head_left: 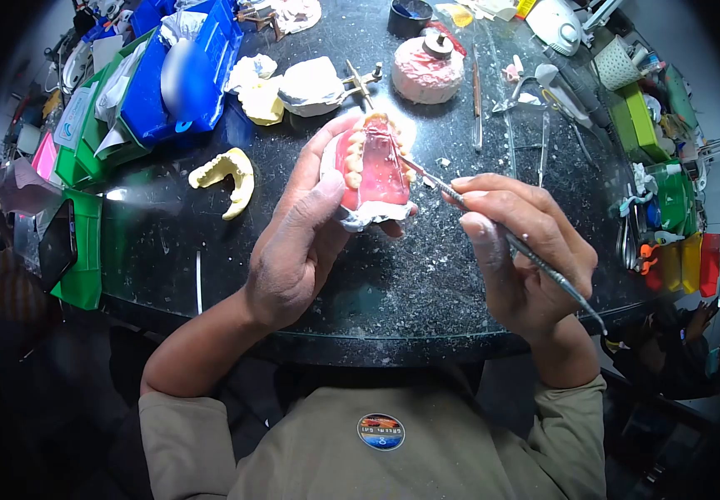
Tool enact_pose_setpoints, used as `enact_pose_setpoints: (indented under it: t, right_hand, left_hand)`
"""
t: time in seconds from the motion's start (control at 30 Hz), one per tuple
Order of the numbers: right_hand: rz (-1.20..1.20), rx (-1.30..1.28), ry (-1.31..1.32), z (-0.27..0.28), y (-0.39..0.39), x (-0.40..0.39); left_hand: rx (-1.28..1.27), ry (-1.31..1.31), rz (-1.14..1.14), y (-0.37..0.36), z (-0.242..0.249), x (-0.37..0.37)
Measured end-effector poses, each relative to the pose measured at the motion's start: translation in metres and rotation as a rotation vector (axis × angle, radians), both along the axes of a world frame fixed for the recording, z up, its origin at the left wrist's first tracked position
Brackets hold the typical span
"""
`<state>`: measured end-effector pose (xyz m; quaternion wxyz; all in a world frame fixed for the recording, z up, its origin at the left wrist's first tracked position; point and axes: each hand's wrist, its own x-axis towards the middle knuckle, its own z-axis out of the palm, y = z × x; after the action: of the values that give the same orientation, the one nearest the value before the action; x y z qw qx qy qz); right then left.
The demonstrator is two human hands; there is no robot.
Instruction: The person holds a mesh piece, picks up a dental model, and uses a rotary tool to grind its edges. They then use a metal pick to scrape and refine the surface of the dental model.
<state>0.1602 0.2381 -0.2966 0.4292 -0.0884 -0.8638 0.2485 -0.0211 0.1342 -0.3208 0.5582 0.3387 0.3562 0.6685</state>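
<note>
My left hand (pixel 303 223) grips a denture model (pixel 383 171) with pink wax, a row of yellowish teeth and a white plaster base. Its thumb presses on the near left side, and the other fingers are mostly hidden behind. In my right hand (pixel 530 242) a thin metal wax carver (pixel 555 275) is pinched like a pen. The carver's tip reaches the right side of the model near the teeth; whether it touches cannot be made out. A cream horseshoe-shaped dental cast (pixel 241 185) lies on the dark worktop (pixel 426 292) left of my left hand.
Blue bins (pixel 178 92) and green bins (pixel 85 137) line the left. Behind the model stand a white plaster block (pixel 311 83), a brass articulator (pixel 362 79) and a round pink plaster piece (pixel 428 71). Several slim tools, including a brown-handled one (pixel 477 96), lie at right. Plaster crumbs litter the worktop.
</note>
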Motion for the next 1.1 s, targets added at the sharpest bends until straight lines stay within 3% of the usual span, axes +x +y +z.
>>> enact_pose_setpoints:
  t: [0.33, 0.63, 0.87, 1.1]
  right_hand:
    - [-0.013, 0.045, -0.022, -0.005, -0.004, -0.005]
    - [0.054, -0.069, -0.011, -0.012, -0.007, -0.014]
    - [0.086, -0.147, 0.06, -0.02, -0.013, -0.023]
    - [0.132, -0.423, 0.142, -0.026, -0.02, -0.025]
  left_hand:
    - [-0.035, 0.134, 0.085, 0.001, 0.005, 0.008]
    - [0.041, -0.079, 0.095, 0.004, -0.011, 0.0]
    - [-0.004, -0.042, 0.273, 0.006, -0.018, 0.002]
    - [0.011, -0.1, 0.274, 0.003, -0.021, -0.003]
